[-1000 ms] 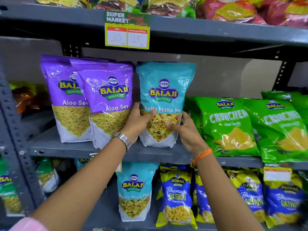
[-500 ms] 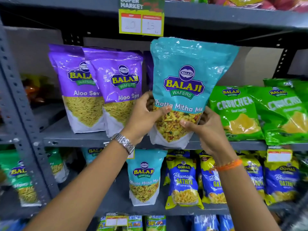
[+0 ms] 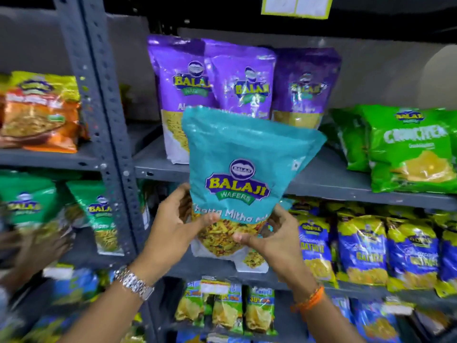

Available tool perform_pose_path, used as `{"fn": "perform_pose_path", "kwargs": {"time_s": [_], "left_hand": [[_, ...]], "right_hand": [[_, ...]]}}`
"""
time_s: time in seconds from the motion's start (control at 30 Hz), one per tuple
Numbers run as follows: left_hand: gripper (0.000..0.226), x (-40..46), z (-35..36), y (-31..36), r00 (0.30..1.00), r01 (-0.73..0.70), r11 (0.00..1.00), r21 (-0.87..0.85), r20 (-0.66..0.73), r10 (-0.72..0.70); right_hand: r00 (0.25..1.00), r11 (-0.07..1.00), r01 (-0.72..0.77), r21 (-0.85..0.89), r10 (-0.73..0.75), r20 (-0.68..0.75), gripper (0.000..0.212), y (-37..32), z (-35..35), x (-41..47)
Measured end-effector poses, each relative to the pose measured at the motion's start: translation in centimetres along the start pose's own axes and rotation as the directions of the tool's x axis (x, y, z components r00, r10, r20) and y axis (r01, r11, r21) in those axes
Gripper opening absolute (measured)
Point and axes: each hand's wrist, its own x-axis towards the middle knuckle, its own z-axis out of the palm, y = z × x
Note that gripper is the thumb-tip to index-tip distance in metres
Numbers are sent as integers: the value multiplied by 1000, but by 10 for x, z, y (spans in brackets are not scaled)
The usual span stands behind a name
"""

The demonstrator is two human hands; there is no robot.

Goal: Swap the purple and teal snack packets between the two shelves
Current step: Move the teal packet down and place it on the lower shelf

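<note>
I hold a teal snack packet (image 3: pixel 244 167) upright in the air in front of the shelves. My left hand (image 3: pixel 178 221) grips its lower left side and my right hand (image 3: pixel 269 233) grips its lower right corner. Three purple snack packets (image 3: pixel 237 78) stand side by side on the upper shelf (image 3: pixel 346 179), behind and above the teal one. Another teal packet (image 3: pixel 252 262) stands on the lower shelf, mostly hidden behind the held packet and my hands.
Green packets (image 3: pixel 408 144) lie on the upper shelf to the right. Blue-and-yellow packets (image 3: pixel 361 246) fill the lower shelf at right. A grey perforated upright post (image 3: pixel 99 100) divides this bay from the left one, which holds orange and green packets.
Both hands have lifted the teal packet off the upper shelf and brought it down and toward me. A third purple packet behind it now shows. My view has shifted left and down.
</note>
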Motion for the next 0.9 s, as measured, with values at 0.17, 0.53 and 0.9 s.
{"fn": "perform_pose_path", "kwargs": {"time_s": [0.17,0.53,0.9], "left_hand": [[47,-24,-46,-69,988,142,986,84,-69,-136],[54,-15,-96,-187,941,335,926,174,-113,-319],[52,22,-85,-226,890,454,865,213,-149,-431]], "right_hand": [[980,984,-177,12,175,94,56,75,44,-6],[939,942,-334,-10,334,77,61,186,115,6],[912,909,-409,-82,411,0,73,240,123,41]]}}
